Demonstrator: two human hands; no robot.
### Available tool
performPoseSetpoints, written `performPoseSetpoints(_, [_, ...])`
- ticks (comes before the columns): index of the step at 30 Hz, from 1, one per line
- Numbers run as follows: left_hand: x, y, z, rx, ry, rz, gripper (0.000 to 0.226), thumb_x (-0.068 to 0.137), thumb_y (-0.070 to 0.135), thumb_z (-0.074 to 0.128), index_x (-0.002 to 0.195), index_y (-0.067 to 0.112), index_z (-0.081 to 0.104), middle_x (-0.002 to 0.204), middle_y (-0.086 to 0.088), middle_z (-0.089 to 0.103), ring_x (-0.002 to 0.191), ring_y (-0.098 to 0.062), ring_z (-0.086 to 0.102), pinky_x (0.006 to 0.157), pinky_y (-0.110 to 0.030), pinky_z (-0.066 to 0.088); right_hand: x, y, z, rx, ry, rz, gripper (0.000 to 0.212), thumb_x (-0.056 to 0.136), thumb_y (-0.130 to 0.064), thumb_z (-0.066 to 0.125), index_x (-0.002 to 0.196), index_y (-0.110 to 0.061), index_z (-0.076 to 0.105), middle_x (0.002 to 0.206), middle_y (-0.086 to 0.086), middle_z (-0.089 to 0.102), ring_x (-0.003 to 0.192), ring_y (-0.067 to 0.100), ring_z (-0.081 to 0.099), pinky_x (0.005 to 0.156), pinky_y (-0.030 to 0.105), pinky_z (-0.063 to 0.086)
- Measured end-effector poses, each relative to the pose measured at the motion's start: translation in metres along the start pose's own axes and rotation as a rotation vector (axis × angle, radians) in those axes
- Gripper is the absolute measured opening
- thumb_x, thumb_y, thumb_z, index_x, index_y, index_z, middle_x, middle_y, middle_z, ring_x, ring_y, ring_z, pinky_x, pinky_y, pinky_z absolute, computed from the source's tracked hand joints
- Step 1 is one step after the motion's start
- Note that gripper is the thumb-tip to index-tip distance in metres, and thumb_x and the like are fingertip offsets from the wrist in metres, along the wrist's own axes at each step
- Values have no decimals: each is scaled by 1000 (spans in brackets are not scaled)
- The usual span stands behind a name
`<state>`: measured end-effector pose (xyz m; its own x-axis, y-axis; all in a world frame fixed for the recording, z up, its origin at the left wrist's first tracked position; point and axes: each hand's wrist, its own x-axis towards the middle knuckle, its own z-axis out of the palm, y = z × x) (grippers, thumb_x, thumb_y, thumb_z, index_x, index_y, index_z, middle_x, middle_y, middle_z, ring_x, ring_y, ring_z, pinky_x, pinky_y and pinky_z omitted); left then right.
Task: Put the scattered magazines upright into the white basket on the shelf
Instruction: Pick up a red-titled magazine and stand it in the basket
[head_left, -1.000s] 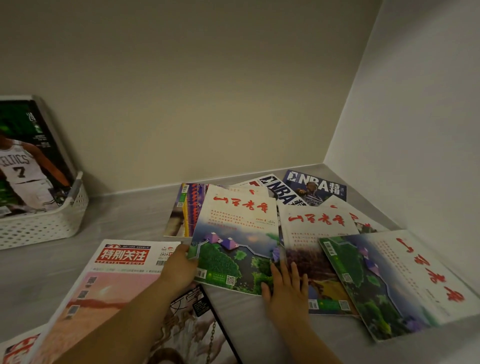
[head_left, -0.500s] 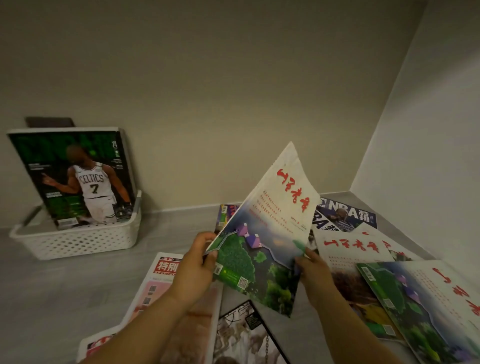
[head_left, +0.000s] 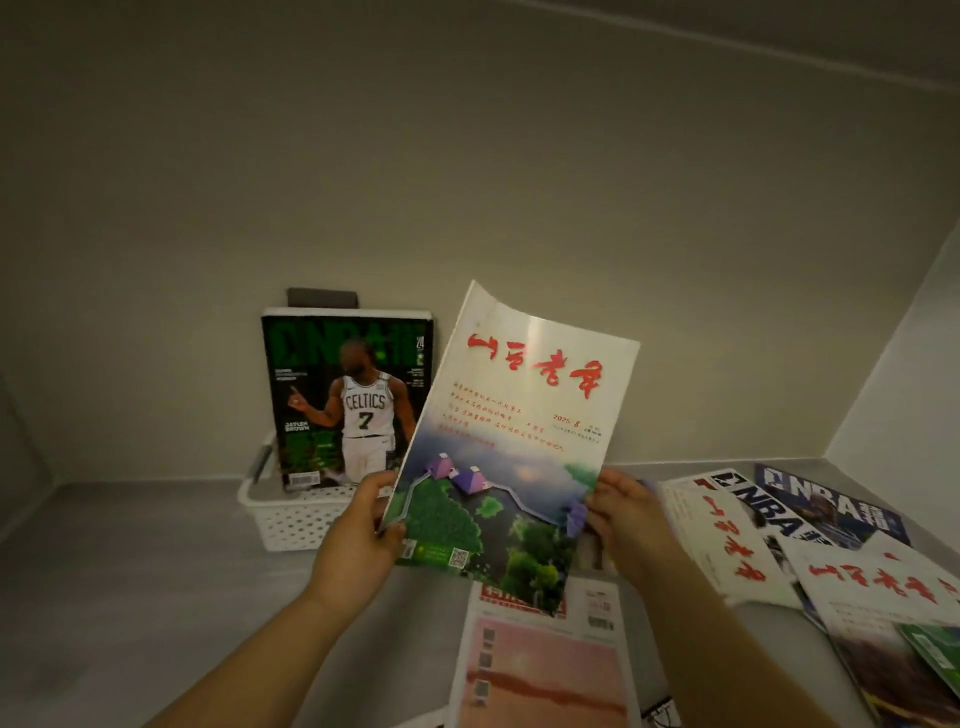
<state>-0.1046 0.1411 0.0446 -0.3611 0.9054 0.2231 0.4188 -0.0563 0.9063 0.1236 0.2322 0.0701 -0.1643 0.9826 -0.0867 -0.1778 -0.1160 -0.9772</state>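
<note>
Above the grey shelf (head_left: 130, 571), between my two hands, hangs the glossy magazine (head_left: 514, 447) with a red brush-lettered title and a green landscape cover. From my view it overlaps the right end of the white perforated plastic basket (head_left: 291, 525). Its cover faces me, title uppermost. Its long axis runs from the bottom edge at my hands up toward the beige back wall (head_left: 467, 156), leaning a little right, and the top left corner curls. My left hand (head_left: 358, 545) grips the lower left edge, thumb on the cover and fingers (head_left: 374, 488) curled at the edge. My right hand (head_left: 628, 525) pinches the lower right edge with curled fingers. Upright in the basket stands a green NBA magazine (head_left: 348, 400) showing a player in a Celtics 7 jersey. Flat on the shelf lie a pink-covered magazine (head_left: 545, 665) below the held one and, to the right, overlapping white red-titled copies (head_left: 727, 545) and a blue NBA magazine (head_left: 831, 509). Half a second ago the held one was lower and tipped more steeply. A second ago it lay flat among the others.
</note>
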Motion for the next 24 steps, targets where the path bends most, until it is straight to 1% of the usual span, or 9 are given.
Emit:
performPoseSetpoints(3, [25, -5, -30, 103, 71, -47, 42, 83, -3, 51, 121, 14, 45, 114, -9, 64, 102, -29, 60, 84, -36, 49, 9, -7, 38, -53, -27, -21, 28, 81, 13, 48, 75, -10, 62, 48, 2, 69, 38, 12, 60, 38, 17, 50])
performPoseSetpoints(6, [54, -9, -55, 62, 147, -75, 39, 81, -6, 50, 117, 10, 49, 115, -17, 63, 99, -32, 58, 84, -38, 46, 22, -16, 78, -96, -35, -73, 26, 78, 16, 50, 73, -8, 58, 51, -1, 69, 46, 13, 62, 43, 17, 51])
performPoseSetpoints(8, [70, -14, -68, 28, 253, -114, 30, 80, -7, 50, 105, 9, 51, 109, -21, 63, 91, -33, 57, 80, -40, 46, 32, -21, 103, -182, -28, -105, 31, 75, 19, 49, 68, -10, 57, 61, 3, 67, 56, 19, 60, 47, 19, 52])
performPoseSetpoints(10, [81, -21, -77, 7, 323, -154, 23, 81, -2, 51, 99, 11, 49, 106, -21, 62, 87, -33, 54, 75, -39, 45, 43, -24, 126, -248, -41, -129, 35, 72, 23, 44, 66, -10, 54, 62, 8, 62, 54, 21, 55, 43, 17, 49])
performPoseSetpoints(12, [89, -29, -84, -18, 340, -183, 27, 84, 1, 52, 109, 9, 47, 113, -20, 60, 95, -36, 55, 75, -38, 44, 54, -24, 147, -293, -51, -140, 35, 71, 23, 42, 64, -10, 52, 58, 11, 58, 49, 22, 50, 40, 17, 45])
performPoseSetpoints(16, [112, -39, -96, -58, 356, -200, 35, 86, -1, 48, 120, 6, 43, 123, -20, 55, 112, -37, 51, 90, -47, 44, 81, -17, 173, -272, -5, -144, 35, 72, 23, 44, 62, -11, 52, 58, 8, 56, 52, 19, 49, 40, 13, 45])
performPoseSetpoints(20, [137, -45, -100, -96, 381, -131, 29, 86, -3, 46, 113, 5, 46, 114, -19, 59, 90, -23, 50, 78, -35, 43, 104, -10, 185, -245, 57, -148, 38, 69, 26, 48, 61, -11, 50, 58, 5, 58, 52, 14, 53, 40, 12, 48])
performPoseSetpoints(22, [148, -53, -99, -67, 338, -165, 29, 87, -2, 45, 115, 5, 46, 116, -19, 58, 92, -22, 49, 81, -37, 44, 114, -3, 185, -286, 92, -140, 37, 69, 24, 49, 61, -11, 50, 65, 9, 60, 56, 19, 55, 49, 18, 52])
performPoseSetpoints(24, [155, -64, -94, -21, 287, -211, 31, 88, -1, 43, 118, 3, 44, 120, -20, 56, 103, -30, 53, 88, -43, 45, 122, 6, 184, -335, 119, -122, 35, 72, 21, 50, 60, -12, 49, 80, 15, 61, 73, 27, 57, 64, 30, 52])
